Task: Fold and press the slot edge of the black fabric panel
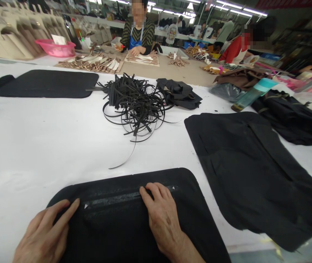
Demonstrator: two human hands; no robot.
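Far back, pink basin (56,48) holds a white slip (59,39).

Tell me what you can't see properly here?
All in the head view:
- Left hand: wrist cut off by the bottom edge.
- Black fabric panel: near part runs off the bottom edge; the right hand covers part of its seam.
- Pink basin: contents too small to tell.
- Black strips: tangled, uncountable.

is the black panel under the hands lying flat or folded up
Flat. The black fabric panel lies spread on the white table, its rounded corners showing, with the left hand and right hand pressing on it.
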